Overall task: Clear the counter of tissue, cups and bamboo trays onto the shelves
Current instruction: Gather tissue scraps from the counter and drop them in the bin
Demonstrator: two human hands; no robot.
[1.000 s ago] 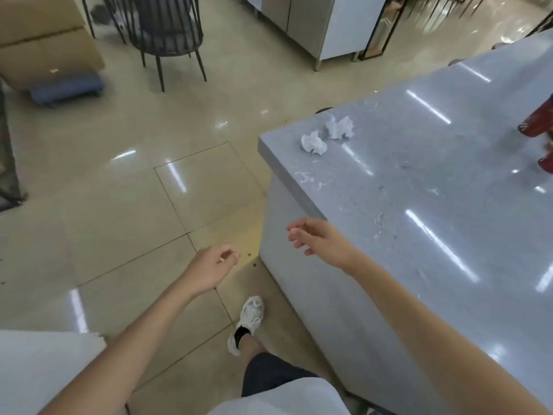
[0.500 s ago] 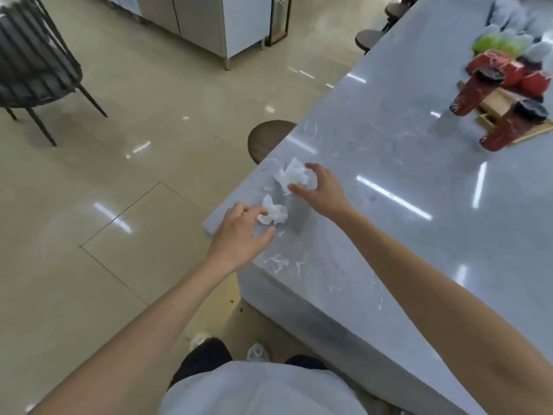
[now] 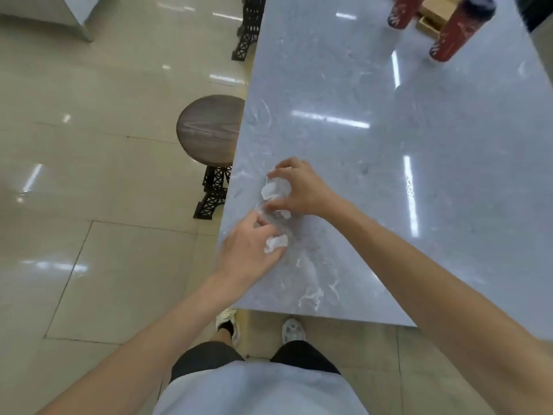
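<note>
Two crumpled white tissues lie near the left edge of the grey marble counter (image 3: pixel 374 151). My right hand (image 3: pixel 296 187) curls over the farther tissue (image 3: pixel 273 188), fingers closed around it. My left hand (image 3: pixel 250 248) pinches the nearer tissue (image 3: pixel 275 243) against the counter top. At the counter's far end stand two tall red cups with dark lids, one (image 3: pixel 457 29) on the right and one (image 3: pixel 402 12) cut off by the top edge. A bamboo tray (image 3: pixel 431 18) lies between them.
A round dark wooden stool (image 3: pixel 209 128) on a black lattice base stands against the counter's left side. A second lattice base (image 3: pixel 248 28) is farther along. Glossy beige tile floor spreads to the left. My feet are at the counter's near end.
I have stepped to the counter's end. Both hands went from hanging beside the counter to reaching the tissues, and now each has closed on one.
</note>
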